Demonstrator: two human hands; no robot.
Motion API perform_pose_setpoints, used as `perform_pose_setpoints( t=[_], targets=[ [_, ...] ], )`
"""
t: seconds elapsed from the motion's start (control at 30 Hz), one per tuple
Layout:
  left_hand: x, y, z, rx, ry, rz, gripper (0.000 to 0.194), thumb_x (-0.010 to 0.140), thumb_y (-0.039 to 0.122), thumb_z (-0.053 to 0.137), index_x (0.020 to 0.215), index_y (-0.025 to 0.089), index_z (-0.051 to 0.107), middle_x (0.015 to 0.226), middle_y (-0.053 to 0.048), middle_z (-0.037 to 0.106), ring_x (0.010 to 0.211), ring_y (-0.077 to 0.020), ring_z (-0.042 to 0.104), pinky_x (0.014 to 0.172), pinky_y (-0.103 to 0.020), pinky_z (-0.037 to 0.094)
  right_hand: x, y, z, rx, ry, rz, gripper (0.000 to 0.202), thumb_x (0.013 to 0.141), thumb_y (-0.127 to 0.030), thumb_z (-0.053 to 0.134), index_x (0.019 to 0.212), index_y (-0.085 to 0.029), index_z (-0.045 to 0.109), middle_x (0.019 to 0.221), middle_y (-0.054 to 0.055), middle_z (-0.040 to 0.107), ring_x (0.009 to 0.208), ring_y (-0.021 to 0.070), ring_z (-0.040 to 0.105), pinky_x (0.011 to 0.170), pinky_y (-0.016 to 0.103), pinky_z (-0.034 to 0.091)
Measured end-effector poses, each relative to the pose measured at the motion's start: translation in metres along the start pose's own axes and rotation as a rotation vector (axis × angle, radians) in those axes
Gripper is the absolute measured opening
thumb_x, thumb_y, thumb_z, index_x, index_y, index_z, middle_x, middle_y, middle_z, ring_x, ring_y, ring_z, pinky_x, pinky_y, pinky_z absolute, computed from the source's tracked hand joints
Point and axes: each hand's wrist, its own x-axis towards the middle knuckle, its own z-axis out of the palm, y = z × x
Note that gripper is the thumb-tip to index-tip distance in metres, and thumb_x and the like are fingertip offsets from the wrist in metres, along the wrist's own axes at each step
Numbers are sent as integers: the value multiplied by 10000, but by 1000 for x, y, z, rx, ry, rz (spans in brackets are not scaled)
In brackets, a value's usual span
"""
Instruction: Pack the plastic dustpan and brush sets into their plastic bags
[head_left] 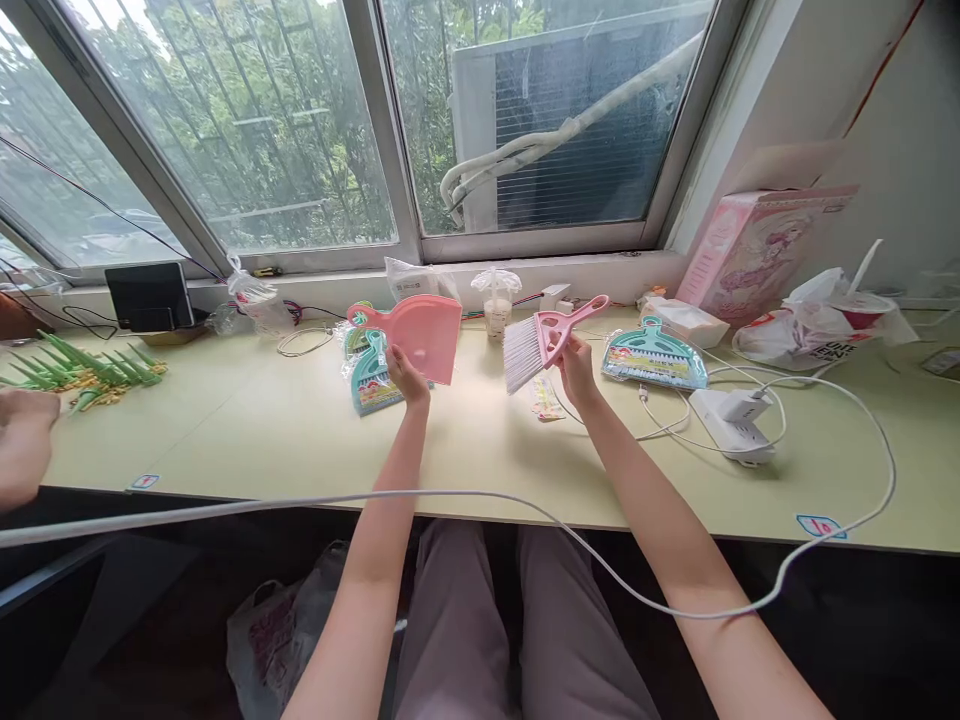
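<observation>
Left hand [409,378]: its grip is holding the pink dustpan [429,338] above the counter [465,465], fingers curled.
Right hand [577,370]: its curled grip is holding the brush [553,335].
Brush: sitting right of the dustpan, apart, bristles [523,355] slanting down-left.

Single head cam, worn by the person, looked fwd & down over their lap [461,620], w/ desk [465,460] close below, L hand [407,376] & R hand [577,370] approx. mid-view, window [300,150] beyond, up top.
</observation>
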Motion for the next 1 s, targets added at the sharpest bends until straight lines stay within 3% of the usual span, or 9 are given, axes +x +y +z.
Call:
perform_pose_setpoints(
  t=[0.1,0.2,0.33,0.5,0.63,0.73,0.8,0.9,1.0],
  targets=[
    [-1,-10,2,68,32,-37,484,988,614,333,915,209,588,901,-70,615,921,-211,589,870,-343,448,-1,2,1,-11,-9,1,395,732,-529,751,962,-208,748,719,-20,624,647,95,538,661,249,501],
    [-2,-16,4,117,-52,-36,496,966,647,374,789,216,544,751,-25,548,747,-181,528,764,-320,428,-3,4,2,-86,4,-20,388,767,-538,716,977,-215,763,735,-11,637,680,115,561,663,263,493],
    [-4,-19,7,113,-164,-15,535,922,706,414,723,218,505,666,2,475,652,-162,457,690,-307,397,-4,4,2,-311,150,-234,354,798,-513,697,981,-221,773,1065,67,690,973,210,612,782,343,521],
    [-5,-21,9,30,-342,-91,461,900,650,514,929,205,633,859,-46,626,876,-197,600,819,-310,461,-6,1,-1,-683,371,-489,235,866,-413,639,903,-208,748,1275,108,587,1222,288,496,1039,496,416],
    [0,-22,4,-79,-614,-293,435,871,550,595,1084,178,671,1005,-80,701,920,-202,649,829,-317,503,-4,-9,-3,-803,405,-570,220,927,-346,509,879,-204,670,1294,112,561,1246,277,505,1028,465,419],
    [5,-23,-1,8,-844,-383,414,832,514,630,1013,153,719,926,-80,728,831,-208,658,759,-313,505,-3,-23,-2,-895,291,-480,242,938,-343,449,887,-201,638,1140,116,650,1052,244,611,859,366,481],
    [5,-23,-3,204,-927,-338,397,821,519,633,911,148,745,857,-74,732,808,-221,661,736,-313,496,-3,-30,-1,-1049,191,-321,240,907,-385,506,842,-199,643,956,101,693,893,234,638,756,322,466],
    [0,-23,-3,516,-925,-125,352,846,484,605,866,170,761,901,-69,751,883,-249,675,771,-319,486,-5,-29,-1,-1317,19,-32,238,834,-420,599,785,-201,675,819,82,703,810,236,648,694,303,422],
    [-5,-22,1,740,-821,73,301,901,407,548,981,209,759,1037,-73,758,991,-266,676,847,-336,473,-4,-14,-9,-1503,-157,201,216,807,-381,626,836,-190,722,876,94,727,884,244,668,718,296,412]
  ],
)
